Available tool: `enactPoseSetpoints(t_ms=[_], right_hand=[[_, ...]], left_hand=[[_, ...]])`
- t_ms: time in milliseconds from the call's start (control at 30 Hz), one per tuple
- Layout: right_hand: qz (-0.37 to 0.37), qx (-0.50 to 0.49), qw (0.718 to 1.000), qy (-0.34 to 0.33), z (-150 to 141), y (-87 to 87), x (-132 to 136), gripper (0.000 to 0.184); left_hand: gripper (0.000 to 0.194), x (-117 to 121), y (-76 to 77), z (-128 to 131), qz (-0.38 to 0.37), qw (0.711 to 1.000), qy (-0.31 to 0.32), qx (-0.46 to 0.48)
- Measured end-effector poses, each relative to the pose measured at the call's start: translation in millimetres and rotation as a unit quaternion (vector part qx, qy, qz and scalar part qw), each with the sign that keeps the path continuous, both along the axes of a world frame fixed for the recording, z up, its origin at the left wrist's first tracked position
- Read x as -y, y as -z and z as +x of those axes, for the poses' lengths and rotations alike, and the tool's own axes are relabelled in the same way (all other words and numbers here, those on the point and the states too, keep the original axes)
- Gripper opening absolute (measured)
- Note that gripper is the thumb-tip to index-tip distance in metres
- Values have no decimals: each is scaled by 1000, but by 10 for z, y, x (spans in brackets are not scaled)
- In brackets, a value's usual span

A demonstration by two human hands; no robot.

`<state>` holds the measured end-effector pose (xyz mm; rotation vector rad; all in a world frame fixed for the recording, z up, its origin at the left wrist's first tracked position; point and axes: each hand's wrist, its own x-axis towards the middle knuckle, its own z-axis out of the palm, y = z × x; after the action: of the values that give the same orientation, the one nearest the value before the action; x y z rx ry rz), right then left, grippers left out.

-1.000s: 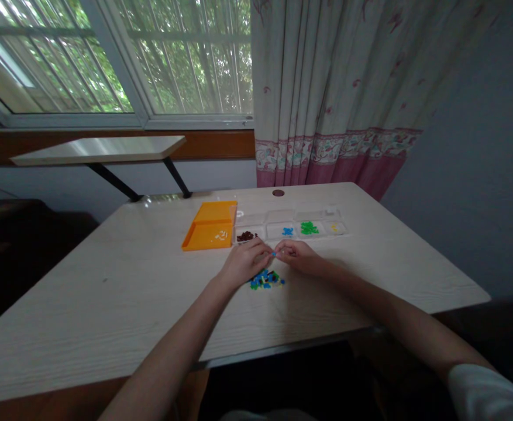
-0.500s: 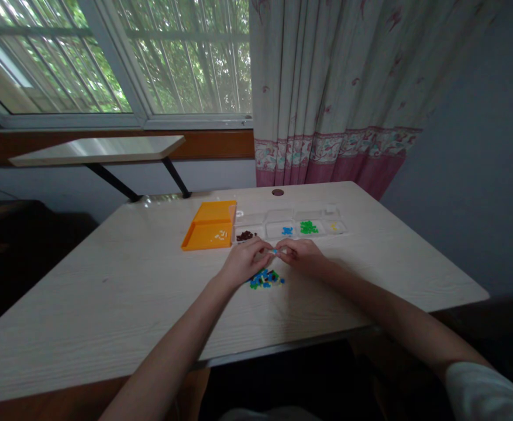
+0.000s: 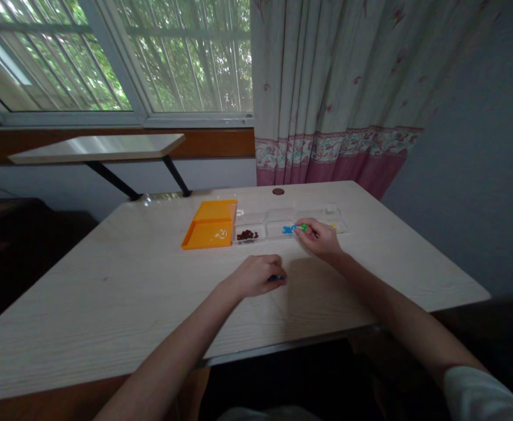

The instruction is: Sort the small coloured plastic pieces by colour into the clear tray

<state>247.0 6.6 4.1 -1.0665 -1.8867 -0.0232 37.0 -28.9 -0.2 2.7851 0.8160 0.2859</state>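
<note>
Mid-frame, the narrow-fingered right hand (image 3: 320, 238) could, by brushing, scatter small blue plastic pieces (image 3: 288, 230). The left hand (image 3: 258, 276) curls; both grips' contents unclear.

Bright barred window (image 3: 186, 67) beside a floral curtain (image 3: 335, 88), dim wall (image 3: 471, 146), pale desk (image 3: 128, 292).

a room that looks like a home: flowered curtain (image 3: 322, 88), barred window (image 3: 190, 64), pale desk (image 3: 137, 275).
</note>
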Motion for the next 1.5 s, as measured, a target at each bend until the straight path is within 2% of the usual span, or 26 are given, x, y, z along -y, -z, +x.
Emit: enactPoseSetpoints(t_ms=[167,300,467,633,733,800,933,1033,1133,1300,1500], right_hand=[[-15,3,1000,3,-6,-5,8,22],[-72,28,997,18,-1,-26,-3,24],[-149,82,984,49,18,42,-97,22],[-164,122,974,94,44,116,-210,22],[-155,127,973,110,41,108,-229,25],[-160,125,974,98,16,102,-205,26],[-165,122,978,31,-105,136,-91,25],[-159,118,980,-11,-219,176,0,25],[-150,115,982,-20,-295,193,63,23],[-117,117,986,-22,-314,195,103,21],[-90,117,987,-55,-288,218,96,21]], left_hand=[[18,-7,-3,-2,-13,999,-3,40],[17,-16,-17,14,-49,989,-17,136],[19,-81,-5,16,-106,961,-112,230],[21,-169,65,-8,-127,929,-198,284],[19,-221,111,-16,-165,900,-223,337],[18,-252,132,-13,-206,869,-223,390],[19,-289,144,6,-270,805,-233,473],[22,-290,132,20,-296,780,-238,497],[25,-275,115,24,-305,783,-226,493],[26,-257,110,15,-281,818,-216,453],[28,-254,138,25,-287,823,-217,439]])
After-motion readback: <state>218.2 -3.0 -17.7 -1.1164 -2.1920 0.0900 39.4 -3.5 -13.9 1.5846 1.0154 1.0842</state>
